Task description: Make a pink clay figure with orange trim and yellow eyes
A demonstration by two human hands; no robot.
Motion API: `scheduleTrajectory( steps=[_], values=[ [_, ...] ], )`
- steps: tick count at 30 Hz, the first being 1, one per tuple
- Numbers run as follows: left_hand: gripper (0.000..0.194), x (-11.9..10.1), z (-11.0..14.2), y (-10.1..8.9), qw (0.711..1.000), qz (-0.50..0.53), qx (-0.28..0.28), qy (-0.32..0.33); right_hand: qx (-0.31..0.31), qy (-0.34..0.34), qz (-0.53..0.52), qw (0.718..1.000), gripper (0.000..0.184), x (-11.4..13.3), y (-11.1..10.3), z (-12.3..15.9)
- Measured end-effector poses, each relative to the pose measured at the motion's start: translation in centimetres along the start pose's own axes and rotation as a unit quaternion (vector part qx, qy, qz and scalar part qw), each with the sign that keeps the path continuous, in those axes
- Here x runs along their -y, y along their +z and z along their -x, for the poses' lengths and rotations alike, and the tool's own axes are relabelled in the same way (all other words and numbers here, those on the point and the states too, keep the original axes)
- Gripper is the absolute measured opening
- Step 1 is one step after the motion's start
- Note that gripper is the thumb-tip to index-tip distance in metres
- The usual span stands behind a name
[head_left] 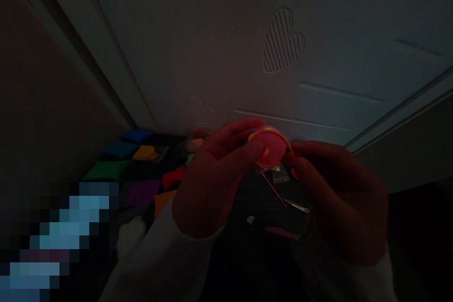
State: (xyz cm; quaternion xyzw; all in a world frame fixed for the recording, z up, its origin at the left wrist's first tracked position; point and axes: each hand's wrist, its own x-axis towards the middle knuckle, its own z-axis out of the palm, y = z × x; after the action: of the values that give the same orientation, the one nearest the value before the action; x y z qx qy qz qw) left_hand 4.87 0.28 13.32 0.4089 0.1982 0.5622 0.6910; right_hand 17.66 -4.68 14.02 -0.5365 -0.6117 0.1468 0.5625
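Observation:
My left hand (215, 179) is closed around the left side of a small pink disc (276, 145), thumb on its face and fingers behind. A thin orange-yellow strip (283, 135) runs along the disc's rim. On the face, near my thumb, sits a little yellow-orange bit. Its free end at the right is pinched between the thumb and fingers of my right hand (343, 193). The disc looks like soft modelling clay, held up above the dark table (244, 250). Beneath it lie a thin pink stick tool (273, 189) and a pale pointed tool (296, 205).
Coloured packets, among them a green one (108, 170), a purple one (143, 192) and a yellow one (146, 153), lie at the left. A small clear bag (281, 175), a white scrap (250, 220) and a pink piece (280, 232) are on the table. A pale panel with hearts (283, 42) stands behind. Light is dim.

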Motion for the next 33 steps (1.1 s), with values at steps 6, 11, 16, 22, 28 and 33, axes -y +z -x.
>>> scheduleTrajectory(
  steps=[6, 11, 16, 22, 28, 33],
  values=[
    [0.019, 0.04, -0.06, 0.11, 1.0, 0.02, 0.0, -0.002, 0.0, -0.008, 0.009, 1.0, 0.02, 0.07, 0.15, 0.01],
    [0.018, 0.03, -0.13, 0.23, 1.0, 0.009, -0.008, 0.003, 0.003, -0.016, 0.014, 1.0, 0.02, 0.09, 0.22, -0.01],
    [0.018, -0.01, -0.11, 0.21, 1.0, 0.01, 0.0, 0.013, 0.008, -0.015, 0.01, 1.0, 0.021, 0.17, 0.22, 0.08],
    [0.017, 0.04, -0.02, 0.14, 1.0, 0.019, 0.009, 0.007, 0.012, -0.012, 0.003, 1.0, 0.022, 0.09, 0.16, 0.1],
    [0.018, -0.05, -0.09, 0.24, 1.0, 0.015, -0.014, 0.003, 0.021, -0.011, 0.018, 1.0, 0.025, 0.09, 0.04, 0.03],
    [0.016, -0.07, -0.18, 0.28, 1.0, 0.01, -0.004, 0.005, 0.028, -0.005, 0.012, 1.0, 0.025, 0.12, 0.12, 0.07]
  ],
)
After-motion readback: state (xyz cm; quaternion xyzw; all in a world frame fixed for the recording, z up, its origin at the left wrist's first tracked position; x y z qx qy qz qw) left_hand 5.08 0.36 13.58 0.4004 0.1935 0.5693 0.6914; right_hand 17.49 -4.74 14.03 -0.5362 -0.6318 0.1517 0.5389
